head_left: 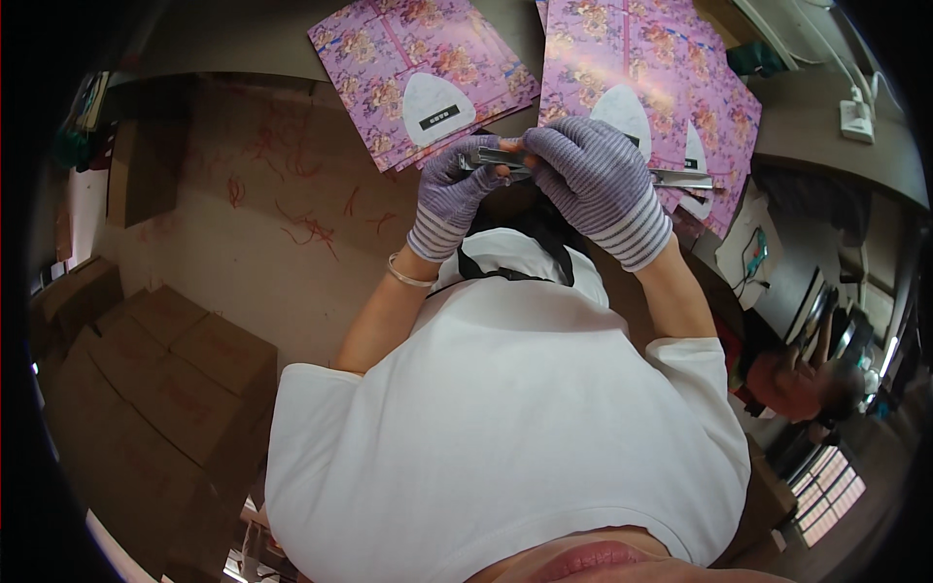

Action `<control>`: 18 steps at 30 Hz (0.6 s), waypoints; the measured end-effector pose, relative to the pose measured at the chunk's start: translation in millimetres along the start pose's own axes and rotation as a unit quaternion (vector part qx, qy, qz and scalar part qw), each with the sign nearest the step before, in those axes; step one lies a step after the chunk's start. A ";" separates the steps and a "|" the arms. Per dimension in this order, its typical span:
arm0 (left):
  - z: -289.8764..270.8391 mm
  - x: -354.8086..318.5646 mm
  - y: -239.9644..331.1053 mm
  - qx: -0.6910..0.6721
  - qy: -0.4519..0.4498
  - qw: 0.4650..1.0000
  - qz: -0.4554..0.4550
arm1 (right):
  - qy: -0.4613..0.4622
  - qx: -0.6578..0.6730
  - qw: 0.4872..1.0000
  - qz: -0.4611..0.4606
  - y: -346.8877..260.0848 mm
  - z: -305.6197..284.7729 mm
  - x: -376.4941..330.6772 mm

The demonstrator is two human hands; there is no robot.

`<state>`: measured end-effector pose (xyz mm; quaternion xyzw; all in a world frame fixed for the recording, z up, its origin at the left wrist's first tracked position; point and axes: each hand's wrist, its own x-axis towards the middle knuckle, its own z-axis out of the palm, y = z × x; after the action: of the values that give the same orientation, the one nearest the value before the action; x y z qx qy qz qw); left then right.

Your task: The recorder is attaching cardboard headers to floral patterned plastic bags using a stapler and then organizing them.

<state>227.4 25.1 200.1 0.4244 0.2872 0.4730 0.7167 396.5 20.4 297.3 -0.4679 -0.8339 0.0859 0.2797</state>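
Observation:
In front of my chest I hold a small silver metal tool [501,158], shaped somewhat like a stapler; its exact kind is partly hidden by fingers. My left hand [452,189], in a purple-and-white striped glove with bare fingertips, is closed around its left end. The fingers of my right hand [598,180], gloved alike, pinch its right end. Just beyond the hands lie two stacks of pink floral printed sheets, a left stack [389,58] and a right stack [583,58], with white rounded panels. Beside my right wrist, a long silver metal tool [685,179] rests on the right stack.
The sheets lie on a grey table [233,39]. Brown cartons [165,379] are piled at the left, and red strands [311,231] litter the floor. A white power socket [856,120] with a cable is at the far right. Another person [792,384] is at the right.

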 end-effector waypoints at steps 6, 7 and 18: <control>-3.3 -4.4 13.0 -0.019 0.011 1.000 0.016 | -0.001 0.023 1.000 0.010 -6.2 9.0 1.0; -3.3 -5.1 15.2 -0.020 0.014 1.000 0.017 | -0.003 0.024 1.000 0.008 -7.0 10.0 0.9; -18.4 -5.5 13.2 -0.066 0.041 0.997 -0.006 | -0.089 0.191 0.967 0.146 -22.8 11.2 18.1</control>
<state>204.7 28.8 203.0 0.3547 0.2866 0.5039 0.7336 366.3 24.2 304.3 -0.5127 -0.7463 0.3251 0.2729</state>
